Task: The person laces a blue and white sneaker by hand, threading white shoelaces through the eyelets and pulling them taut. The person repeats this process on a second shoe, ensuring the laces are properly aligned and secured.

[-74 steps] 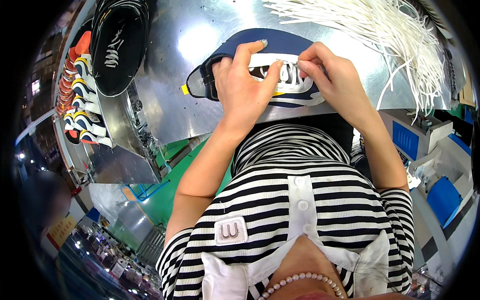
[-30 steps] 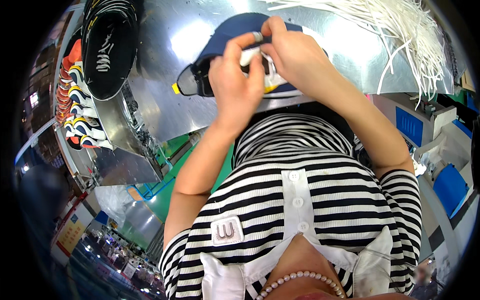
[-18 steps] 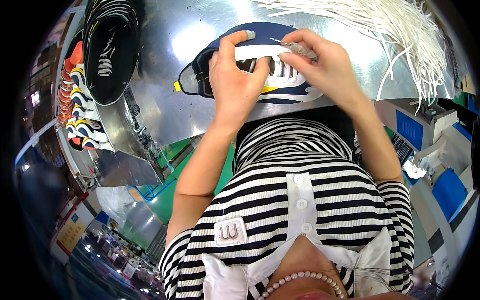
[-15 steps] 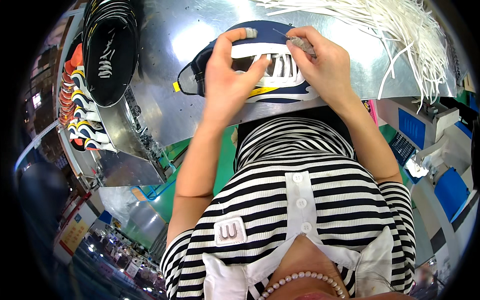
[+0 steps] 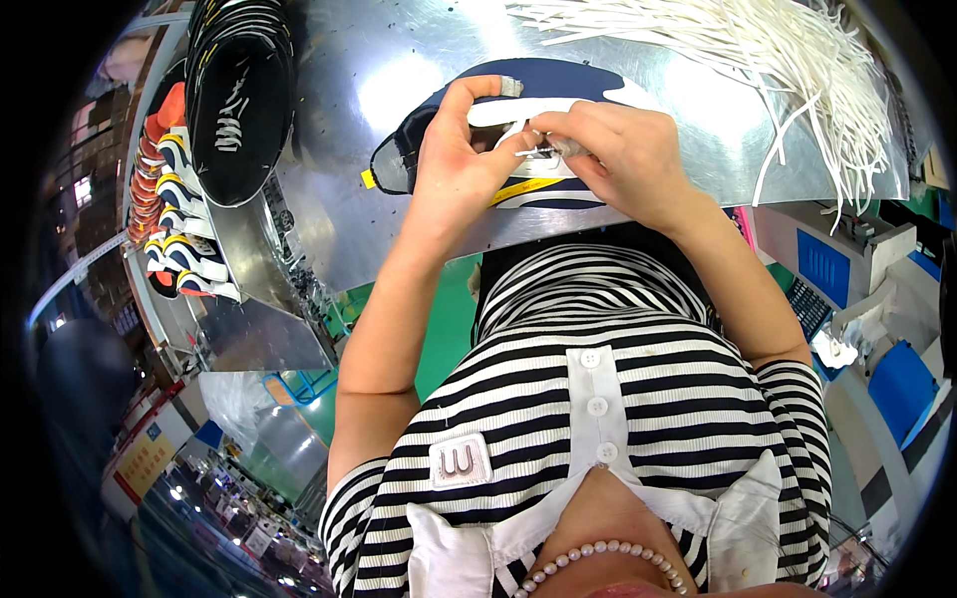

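Both hands, left hand [image 5: 461,159] and right hand [image 5: 618,149], now pinch the lace [image 5: 518,148] closer together over the sneaker [image 5: 558,85].

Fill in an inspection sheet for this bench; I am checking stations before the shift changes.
Surface: shiny metal table, bare patches reflect light.
Job's things: navy sneaker on its side; white lace at its eyelets.
Clutter: pile of white laces; stacked black soles.
Grippers: left hand grips the sneaker; right hand pinches the lace.
Cables: nothing seen.
Surroundings: row of sneakers at left; blue bins at right.
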Demonstrator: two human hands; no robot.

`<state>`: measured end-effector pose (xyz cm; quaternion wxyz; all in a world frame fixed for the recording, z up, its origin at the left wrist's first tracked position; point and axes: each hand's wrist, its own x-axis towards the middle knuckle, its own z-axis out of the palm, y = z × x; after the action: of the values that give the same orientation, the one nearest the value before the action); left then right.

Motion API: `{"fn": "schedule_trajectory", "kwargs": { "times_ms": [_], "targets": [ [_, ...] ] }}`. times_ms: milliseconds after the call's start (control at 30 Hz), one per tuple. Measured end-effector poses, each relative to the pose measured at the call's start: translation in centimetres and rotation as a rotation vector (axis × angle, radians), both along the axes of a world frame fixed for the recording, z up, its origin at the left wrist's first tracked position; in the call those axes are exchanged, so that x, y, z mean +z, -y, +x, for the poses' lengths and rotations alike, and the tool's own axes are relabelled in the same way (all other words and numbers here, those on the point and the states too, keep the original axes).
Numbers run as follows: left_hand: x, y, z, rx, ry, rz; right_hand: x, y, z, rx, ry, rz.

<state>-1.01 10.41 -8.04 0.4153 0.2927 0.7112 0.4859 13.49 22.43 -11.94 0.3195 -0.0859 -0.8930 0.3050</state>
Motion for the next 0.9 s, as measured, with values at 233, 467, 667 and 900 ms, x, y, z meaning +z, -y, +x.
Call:
{"fn": "schedule_trajectory", "kwargs": {
  "times_ms": [233, 467, 667, 900],
  "targets": [
    [-0.2, 0.5, -0.2, -0.012, 0.061, 0.096, 0.0, -0.2, -0.7, -0.041, -0.029, -0.049],
    [-1.8, -2.3, -0.7, 0.092, -0.113, 0.077, 2.7, 3.9, 1.6, 0.293, -0.207, -0.403],
    [0.8, -1.7, -0.4, -0.084, -0.311, -0.034, -0.6, 2.3, 1.5, 0.111, 0.048, -0.603],
    [1.0, 3.5, 1.5, -0.178, -0.748, 0.075, 2.5, 2.0, 4.2, -0.201, 0.363, -1.002]
  ]
}}
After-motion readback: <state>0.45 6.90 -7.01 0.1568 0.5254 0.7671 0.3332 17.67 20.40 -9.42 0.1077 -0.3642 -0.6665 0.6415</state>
